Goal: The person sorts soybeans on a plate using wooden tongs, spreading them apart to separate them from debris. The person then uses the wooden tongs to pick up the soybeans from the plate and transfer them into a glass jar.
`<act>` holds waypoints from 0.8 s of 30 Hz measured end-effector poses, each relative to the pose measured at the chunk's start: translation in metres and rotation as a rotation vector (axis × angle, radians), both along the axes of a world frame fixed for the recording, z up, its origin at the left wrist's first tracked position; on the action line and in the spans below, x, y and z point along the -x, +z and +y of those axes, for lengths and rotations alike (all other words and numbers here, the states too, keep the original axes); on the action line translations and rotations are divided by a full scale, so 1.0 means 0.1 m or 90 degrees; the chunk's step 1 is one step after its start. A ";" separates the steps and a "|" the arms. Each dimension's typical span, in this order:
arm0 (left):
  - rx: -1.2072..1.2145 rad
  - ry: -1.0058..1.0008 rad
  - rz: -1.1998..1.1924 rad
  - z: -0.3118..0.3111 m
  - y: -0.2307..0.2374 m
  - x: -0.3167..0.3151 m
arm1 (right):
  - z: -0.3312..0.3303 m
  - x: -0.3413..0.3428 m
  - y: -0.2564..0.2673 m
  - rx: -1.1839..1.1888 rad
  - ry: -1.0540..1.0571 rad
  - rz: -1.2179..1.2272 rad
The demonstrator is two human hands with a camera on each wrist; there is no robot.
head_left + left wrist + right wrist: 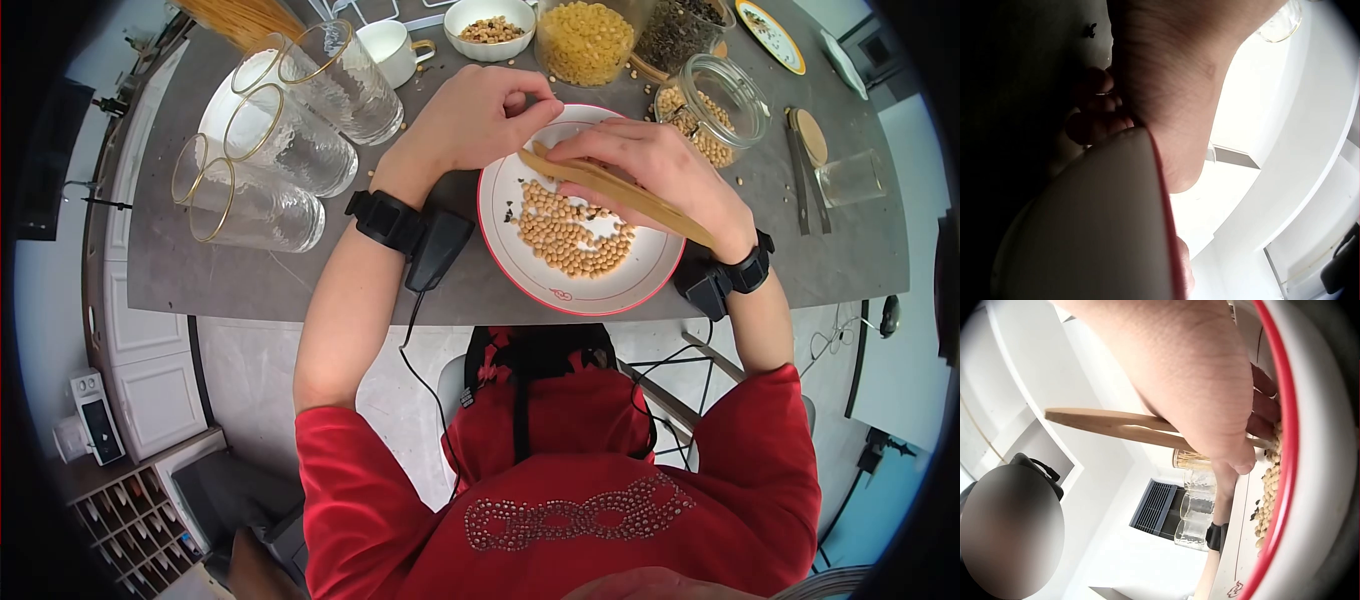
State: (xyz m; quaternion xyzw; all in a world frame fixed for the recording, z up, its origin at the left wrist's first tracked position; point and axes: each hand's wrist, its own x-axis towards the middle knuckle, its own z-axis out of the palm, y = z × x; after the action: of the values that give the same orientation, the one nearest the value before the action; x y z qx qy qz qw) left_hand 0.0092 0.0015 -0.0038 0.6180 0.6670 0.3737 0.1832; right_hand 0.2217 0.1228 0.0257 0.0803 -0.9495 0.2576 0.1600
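On the plate (pixel 655 262), pale beans (pixel 555 242) lie loose with dark flecks (pixel 509 213) among them, so the work there looks unfinished; more beans already sit in the glass jar (pixel 735 92) near the plate's far right edge. The right hand (pixel 662 165) grasps wooden tongs (pixel 640 200) over the plate; the left hand (pixel 470 122) curls by its far left edge, whether pinching anything I cannot tell.
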 end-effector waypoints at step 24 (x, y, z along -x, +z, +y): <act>0.003 0.003 0.087 -0.03 0.07 -0.05 | -0.11 -0.02 0.17 -0.026 -0.024 -0.045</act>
State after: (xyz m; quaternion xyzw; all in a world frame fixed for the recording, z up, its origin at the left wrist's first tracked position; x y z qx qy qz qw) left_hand 0.0145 -0.0018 0.0030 0.6398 0.6803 0.3299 0.1376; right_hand 0.2235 0.1116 0.0424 0.0567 -0.9610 0.2380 0.1292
